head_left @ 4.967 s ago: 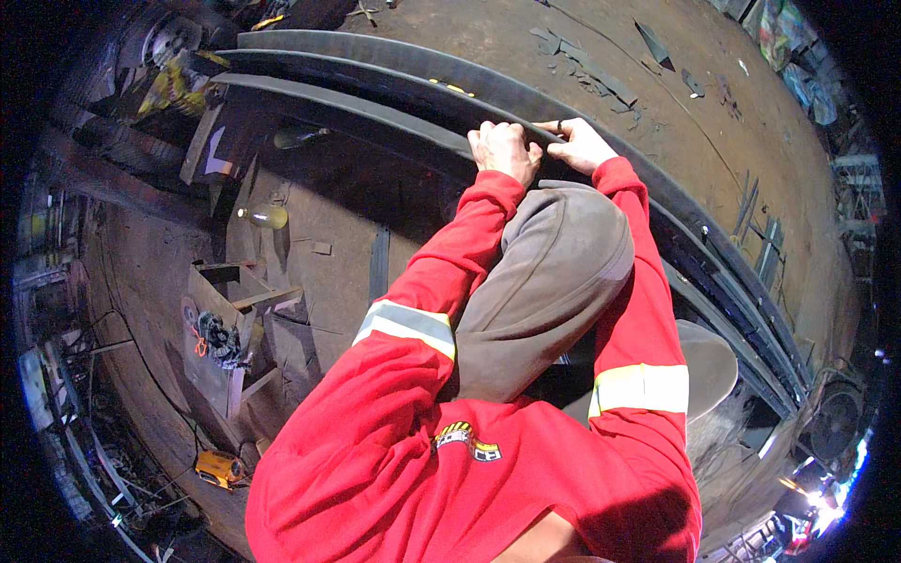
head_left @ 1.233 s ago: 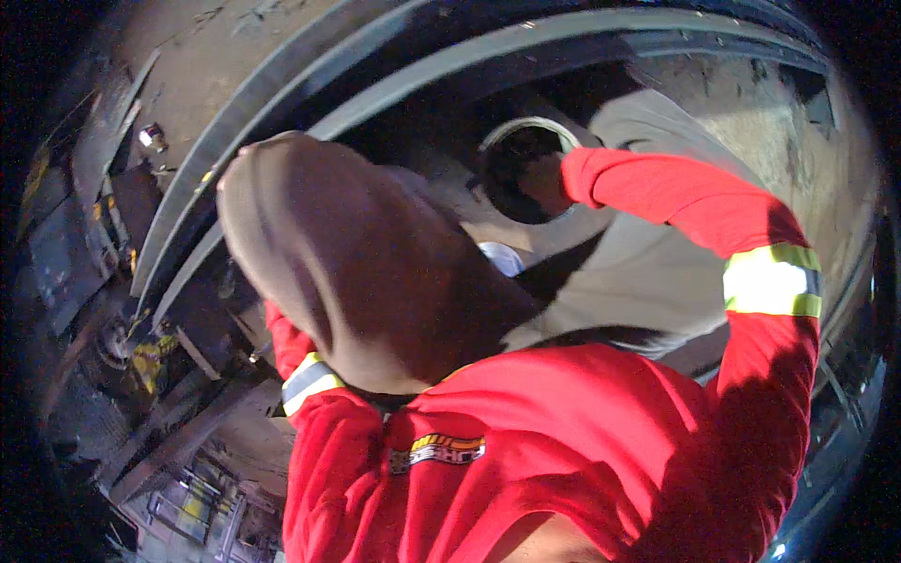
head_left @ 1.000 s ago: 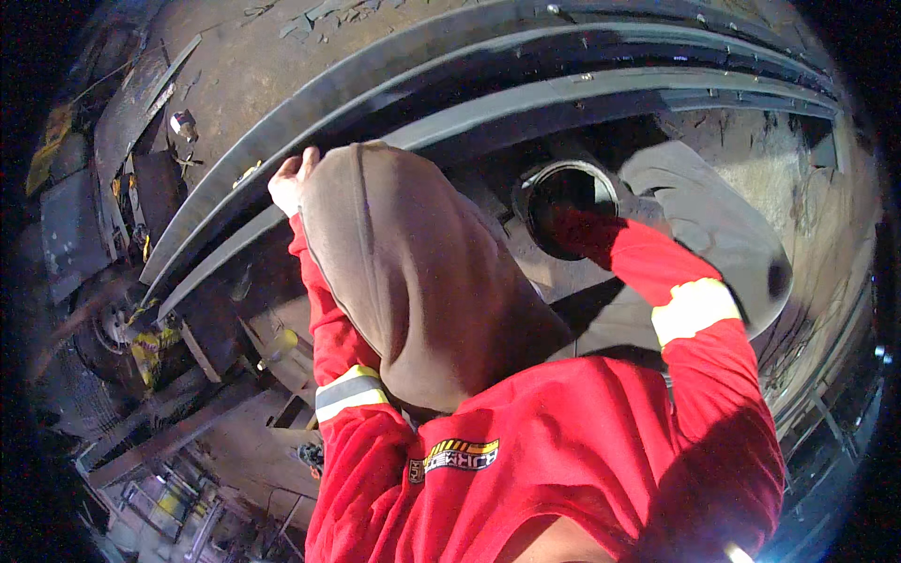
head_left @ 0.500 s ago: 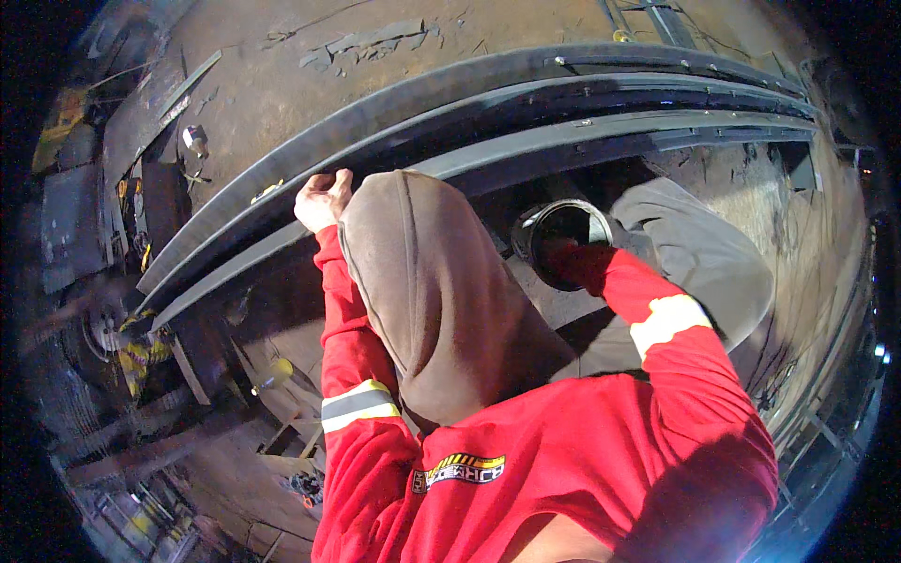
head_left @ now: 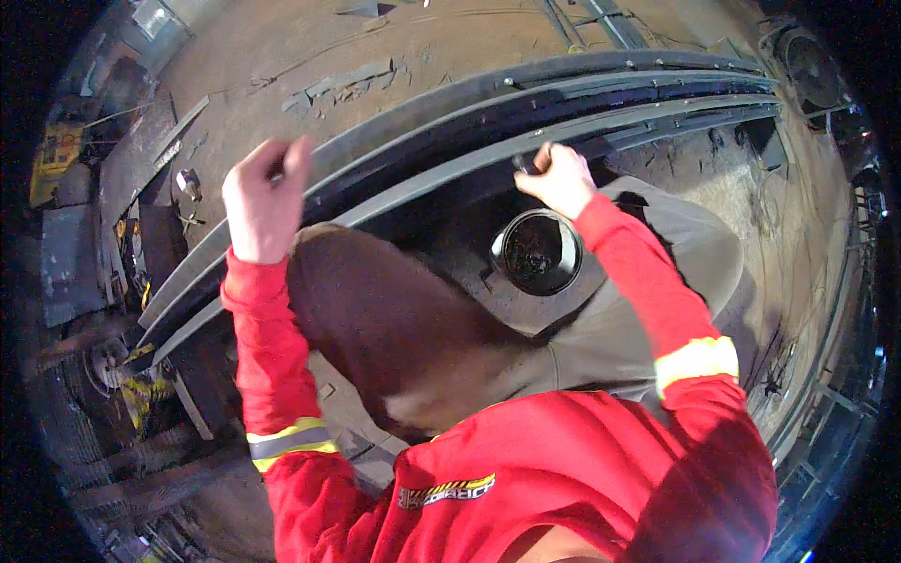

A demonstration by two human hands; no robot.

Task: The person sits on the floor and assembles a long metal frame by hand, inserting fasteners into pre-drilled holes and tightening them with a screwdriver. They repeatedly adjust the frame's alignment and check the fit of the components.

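Observation:
My left hand [head_left: 267,199] is raised at the near side of the long steel beams [head_left: 422,180], its fingers curled in; whatever they hold, if anything, is hidden. Between finger and thumb of my right hand [head_left: 563,180] is a small dark piece [head_left: 524,163], too small to name. That hand hovers at the nearest beam, just beyond an open metal bucket [head_left: 499,251]. Dark loose bits [head_left: 537,265] lie inside the bucket, which stands between my spread legs. Small bolt-like studs [head_left: 510,82] stick up along the beams.
Flat scraps [head_left: 347,84] lie on the brown floor beyond the beams. Dark plates [head_left: 70,258] and a yellow object [head_left: 58,159] are at the far left. A round dark machine part [head_left: 809,70] stands at the far right. My knees flank the bucket closely.
My right hand has come out of the bucket and moved forward to the beams with a small dark piece. My left hand has lifted and shifted left, away from my knee.

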